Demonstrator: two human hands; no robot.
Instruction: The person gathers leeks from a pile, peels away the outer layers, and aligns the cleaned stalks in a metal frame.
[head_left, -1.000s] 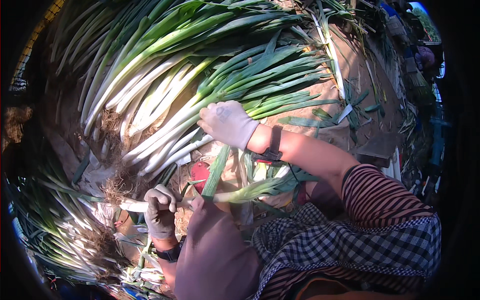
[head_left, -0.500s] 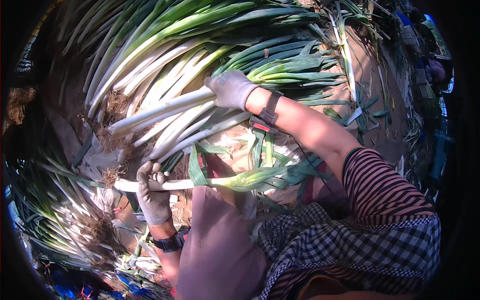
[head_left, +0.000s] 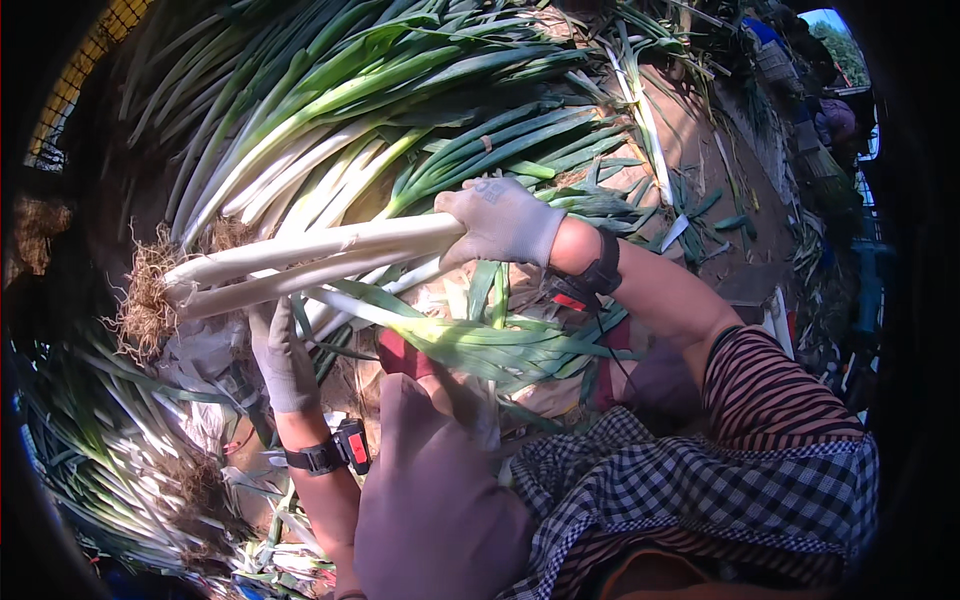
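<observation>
My right hand (head_left: 503, 222), in a pale work glove, is closed round the upper part of two thick, leek-like green onions (head_left: 320, 245). Their white stalks slant down to the left and end in a tangle of brown roots (head_left: 145, 295). Below them my gloved left hand (head_left: 283, 360) reaches up, its fingertips hidden behind the stalks. Another green onion (head_left: 440, 330) runs from those fingers to the right, root end raised and green leaves spread over my lap; the exact grip is hidden.
A large heap of green onions (head_left: 330, 95) lies ahead, roots to the left. A second heap (head_left: 130, 440) lies at lower left. Loose leaves and a lone stalk (head_left: 645, 120) are scattered on the ground at right. My covered knee (head_left: 430, 490) rises in the middle.
My right hand has drawn two green onions off the heap toward me and to the right. My left hand has moved up under them, and its green onion now tilts upward at the root end.
</observation>
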